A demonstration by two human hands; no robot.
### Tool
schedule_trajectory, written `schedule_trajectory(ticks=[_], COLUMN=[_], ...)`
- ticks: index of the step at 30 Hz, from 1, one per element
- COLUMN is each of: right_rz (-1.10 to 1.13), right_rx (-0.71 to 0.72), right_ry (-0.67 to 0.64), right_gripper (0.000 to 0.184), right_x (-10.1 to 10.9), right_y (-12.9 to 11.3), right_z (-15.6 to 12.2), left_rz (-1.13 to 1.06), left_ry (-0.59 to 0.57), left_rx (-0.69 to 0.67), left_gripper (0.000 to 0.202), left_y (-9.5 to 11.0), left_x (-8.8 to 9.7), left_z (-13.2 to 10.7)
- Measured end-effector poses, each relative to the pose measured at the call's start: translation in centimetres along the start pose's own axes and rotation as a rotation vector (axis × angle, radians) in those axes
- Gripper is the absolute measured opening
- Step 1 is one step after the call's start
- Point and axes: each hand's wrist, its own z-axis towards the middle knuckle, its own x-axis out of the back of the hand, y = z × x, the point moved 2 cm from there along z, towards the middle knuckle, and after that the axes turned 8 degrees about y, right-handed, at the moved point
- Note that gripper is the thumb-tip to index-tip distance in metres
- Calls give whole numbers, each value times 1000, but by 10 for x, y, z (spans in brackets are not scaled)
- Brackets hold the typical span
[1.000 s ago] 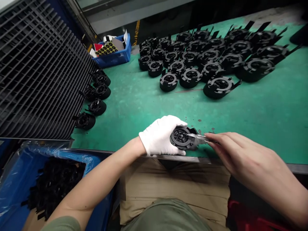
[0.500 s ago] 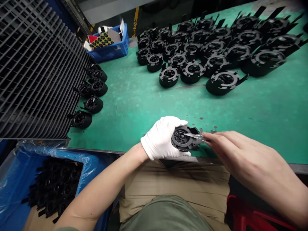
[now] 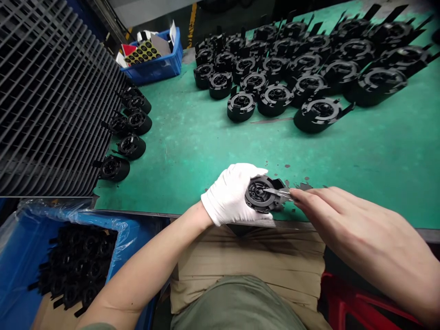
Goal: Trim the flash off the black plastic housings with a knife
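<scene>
**Gloved hand steadies a round black part while tweezers touch its centre**

The left hand (image 3: pixel 229 195), in a white glove, is clenched around a round black plastic part (image 3: pixel 260 194), holding it tilted up at the near edge of the green tabletop (image 3: pixel 206 151). The bare right hand (image 3: pixel 338 215) pinches a pair of metal tweezers (image 3: pixel 277 193) between its fingertips; the tweezer tips lie on the ribbed face of the part, close to its middle. A few small dark scraps (image 3: pixel 304 185) lie on the tabletop just beyond the tweezers.

Further out, a large group of similar black parts (image 3: pixel 302 68) stands in rows across the far side of the tabletop, well apart from the hands. A short line of four or five more parts (image 3: pixel 129 130) sits along the left edge, beside a black slatted grid (image 3: pixel 51 91) that leans over that side. A small blue tray (image 3: pixel 156 66) holding sheets of round stickers and cards stands at the far left corner. Below the tabletop on the left, a blue bin lined with clear plastic (image 3: pixel 20 243) holds a heap of black parts. Brown cardboard (image 3: pixel 254 261) lies under the near edge, in front of the person.
</scene>
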Motion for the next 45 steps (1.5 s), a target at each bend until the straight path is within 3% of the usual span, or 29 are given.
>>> schedule_trajectory(ticks=[13, 29, 36, 45], right_rz=[15, 12, -65, -139], right_rx=[-38, -115, -69, -110], right_ry=[-30, -98, -103, -76], right_gripper=[53, 58, 56, 50], right_x=[2, 8, 18, 20], right_y=[-11, -29, -34, -49], right_z=[-9, -15, -2, 5], left_rz=[22, 22, 53, 93], left_ry=[-34, -2, -47, 67], left_rx=[38, 29, 138, 117], left_gripper=[127, 122, 91, 138], left_y=[-7, -4, 10, 1], left_x=[-3, -2, 0, -4], left_z=[-6, -5, -2, -17])
